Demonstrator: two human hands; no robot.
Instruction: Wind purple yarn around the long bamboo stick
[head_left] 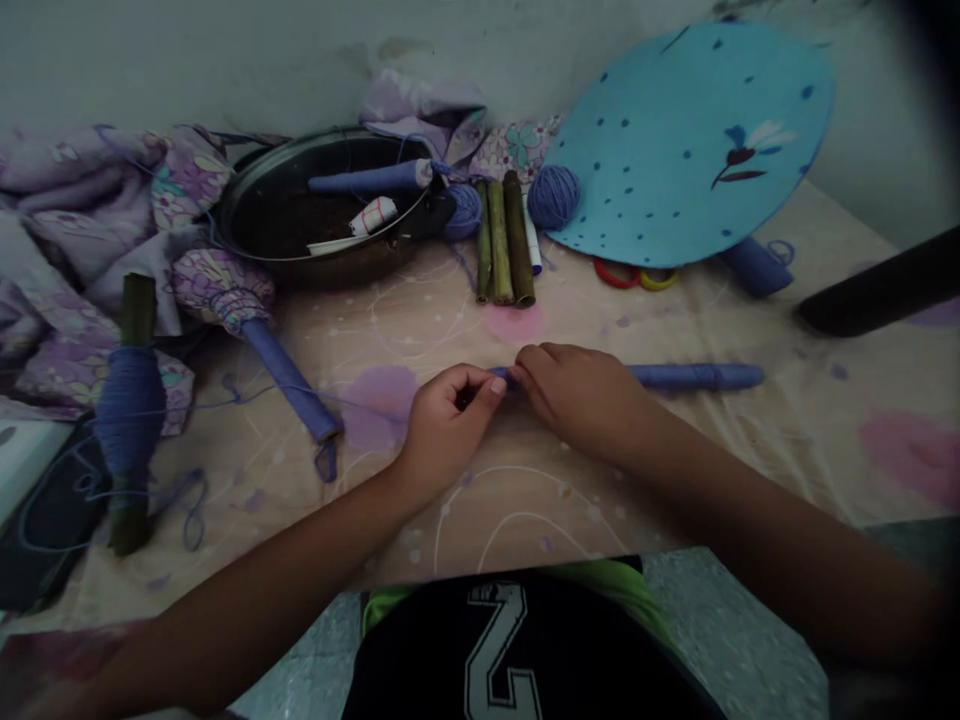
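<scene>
- A patterned bedsheet (525, 520) spreads under everything.
- The left hand (450, 425) and right hand (581, 400) pinch a blue yarn-wrapped stick (694, 377) between them.
- Bamboo sticks (500, 240) and a blue yarn ball (553, 197) lie beyond, near a metal pan (300, 143).

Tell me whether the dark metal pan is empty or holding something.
Not empty: a blue-wrapped stick and a white wrapped roll lie inside the metal pan.
</scene>
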